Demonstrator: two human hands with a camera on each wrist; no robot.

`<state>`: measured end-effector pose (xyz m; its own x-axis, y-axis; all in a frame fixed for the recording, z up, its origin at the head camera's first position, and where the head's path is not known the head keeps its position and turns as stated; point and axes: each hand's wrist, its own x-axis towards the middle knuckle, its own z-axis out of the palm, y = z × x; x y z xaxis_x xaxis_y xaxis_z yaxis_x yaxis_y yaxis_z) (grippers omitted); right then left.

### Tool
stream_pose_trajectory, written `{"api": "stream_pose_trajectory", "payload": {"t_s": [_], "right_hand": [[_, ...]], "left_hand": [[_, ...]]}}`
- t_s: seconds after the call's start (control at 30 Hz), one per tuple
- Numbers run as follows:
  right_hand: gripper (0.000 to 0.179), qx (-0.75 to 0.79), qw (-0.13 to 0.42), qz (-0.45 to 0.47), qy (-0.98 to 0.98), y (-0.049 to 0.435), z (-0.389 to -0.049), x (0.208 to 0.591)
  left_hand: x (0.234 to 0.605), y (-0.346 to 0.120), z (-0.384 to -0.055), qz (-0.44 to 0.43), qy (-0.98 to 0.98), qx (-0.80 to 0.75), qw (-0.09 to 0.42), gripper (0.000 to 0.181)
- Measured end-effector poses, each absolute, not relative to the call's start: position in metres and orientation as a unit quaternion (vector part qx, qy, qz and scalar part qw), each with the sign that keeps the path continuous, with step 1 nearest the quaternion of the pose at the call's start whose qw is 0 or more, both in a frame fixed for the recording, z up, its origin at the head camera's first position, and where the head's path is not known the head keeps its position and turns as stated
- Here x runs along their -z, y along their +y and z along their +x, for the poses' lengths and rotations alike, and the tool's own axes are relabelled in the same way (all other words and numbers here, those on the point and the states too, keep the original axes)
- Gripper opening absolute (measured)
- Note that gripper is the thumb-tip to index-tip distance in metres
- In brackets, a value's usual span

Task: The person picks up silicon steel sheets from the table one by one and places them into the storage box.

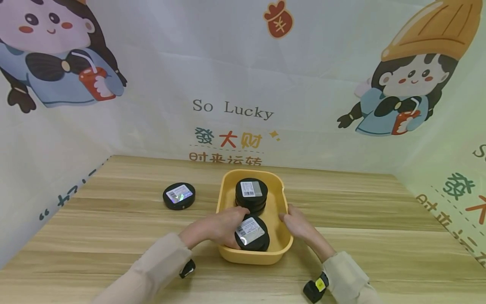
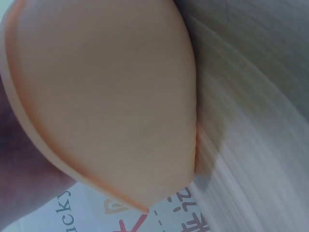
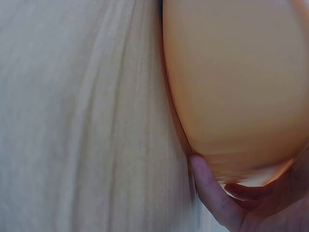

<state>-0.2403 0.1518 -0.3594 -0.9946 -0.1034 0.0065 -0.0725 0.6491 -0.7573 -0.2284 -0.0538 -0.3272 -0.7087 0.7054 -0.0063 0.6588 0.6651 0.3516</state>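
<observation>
A yellow plastic bin (image 1: pixel 279 236) stands on the table, with black round flat discs inside that bear white labels. My left hand (image 1: pixel 224 226) reaches over the bin's left rim and grips the near black disc (image 1: pixel 250 232) by its left side, thumb on top. Behind it is a stack of black discs (image 1: pixel 251 190), close to the thumb. At the bin's right rim, my right hand (image 1: pixel 298 223) holds the wall; its fingers also show in the right wrist view against the bin (image 3: pixel 231 87). The left wrist view is mostly filled by the bin's outer wall (image 2: pixel 106 96).
Another labelled black disc (image 1: pixel 179 196) lies on the wooden table (image 1: pixel 349 211), left of the bin. A printed cloth backdrop (image 1: pixel 235 76) rises behind the table and along both sides.
</observation>
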Motion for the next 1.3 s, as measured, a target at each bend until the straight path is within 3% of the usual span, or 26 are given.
{"api": "stream_pose_trajectory", "payload": {"t_s": [0.57, 1.3], "right_hand": [[0.03, 0.424, 0.021, -0.052, 0.904, 0.151, -0.239, 0.359], [0.031, 0.422, 0.02, -0.053, 0.905, 0.152, -0.239, 0.359]], "left_hand": [[0.328, -0.048, -0.228, 0.347, 0.92, -0.155, 0.098, 0.08], [0.334, -0.043, -0.235, 0.386, 0.9, -0.172, 0.109, 0.078]]}}
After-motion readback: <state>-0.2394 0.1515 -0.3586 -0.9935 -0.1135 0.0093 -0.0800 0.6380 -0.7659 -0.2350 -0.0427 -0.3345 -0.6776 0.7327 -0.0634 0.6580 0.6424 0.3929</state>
